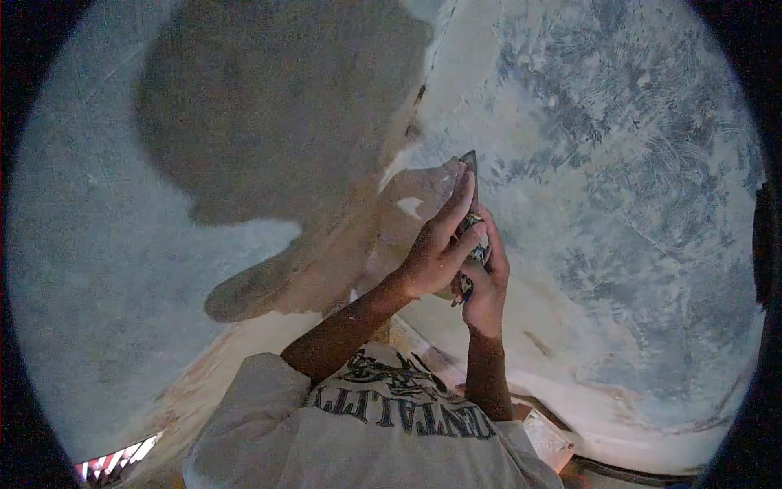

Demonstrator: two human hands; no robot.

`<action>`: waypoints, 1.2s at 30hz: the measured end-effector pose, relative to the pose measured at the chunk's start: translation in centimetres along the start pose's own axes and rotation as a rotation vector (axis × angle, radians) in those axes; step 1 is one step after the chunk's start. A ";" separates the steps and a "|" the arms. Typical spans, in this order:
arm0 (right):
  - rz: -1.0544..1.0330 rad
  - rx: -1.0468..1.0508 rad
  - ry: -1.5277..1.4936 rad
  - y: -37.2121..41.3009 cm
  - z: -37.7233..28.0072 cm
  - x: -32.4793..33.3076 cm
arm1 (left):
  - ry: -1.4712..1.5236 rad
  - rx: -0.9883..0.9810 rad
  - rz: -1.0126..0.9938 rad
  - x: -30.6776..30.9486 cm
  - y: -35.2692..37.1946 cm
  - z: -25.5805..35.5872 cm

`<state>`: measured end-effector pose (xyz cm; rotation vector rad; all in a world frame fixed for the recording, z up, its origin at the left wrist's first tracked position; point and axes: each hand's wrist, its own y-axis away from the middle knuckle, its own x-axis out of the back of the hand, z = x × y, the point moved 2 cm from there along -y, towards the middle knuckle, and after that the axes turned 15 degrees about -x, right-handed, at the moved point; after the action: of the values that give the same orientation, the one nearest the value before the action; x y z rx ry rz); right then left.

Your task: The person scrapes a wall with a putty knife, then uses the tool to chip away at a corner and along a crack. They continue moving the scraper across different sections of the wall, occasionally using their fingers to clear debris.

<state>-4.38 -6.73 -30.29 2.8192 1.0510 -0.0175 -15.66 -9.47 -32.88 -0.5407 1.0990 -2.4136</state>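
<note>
Both hands are together near the middle of the view, around a narrow dark tool point(473, 191) with a pointed tip that sticks up past the fingers. My left hand point(440, 244) lies along its left side, fingers reaching up toward the tip and thumb across the tool. Round the lower part of the tool, my right hand point(486, 281) is closed. The tip is close to the pale, patchy wall surface point(521, 130); whether it touches cannot be made out. Part of the tool is hidden by the fingers.
A rough, cracked seam point(419, 94) runs down between two blue-grey plastered surfaces. A large shadow falls over the left surface point(90, 269). At the lower right is a pale box-like object point(547, 440); red and white stripes point(114, 463) show at the lower left.
</note>
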 end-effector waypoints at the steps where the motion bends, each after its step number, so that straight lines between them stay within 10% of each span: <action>1: 0.005 -0.028 -0.034 0.0 0.1 -0.4 | -0.021 0.009 -0.001 0.2 0.1 0.1; 36: 0.140 0.010 -0.128 -1.1 -2.7 -6.7 | 0.252 0.152 0.010 5.0 -1.9 -0.5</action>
<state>-10.26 -9.91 -27.36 2.8499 0.8282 -0.1864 -20.48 -10.67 -30.86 -0.1841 0.9992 -2.5813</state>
